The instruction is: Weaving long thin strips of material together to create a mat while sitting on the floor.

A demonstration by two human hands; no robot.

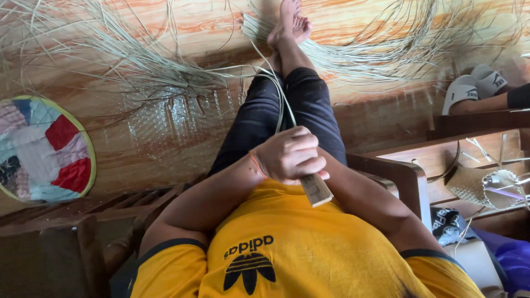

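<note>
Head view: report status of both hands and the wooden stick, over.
Left hand fisted on wooden stick and reed strips. Right hand hidden under it, grip unclear. Strips run along legs towards feet. Nothing blocking.

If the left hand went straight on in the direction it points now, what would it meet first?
Probably the person's own right forearm, which lies close beside the left hand. That hand's fingers close on a wooden handle. Depth is unclear.
</note>
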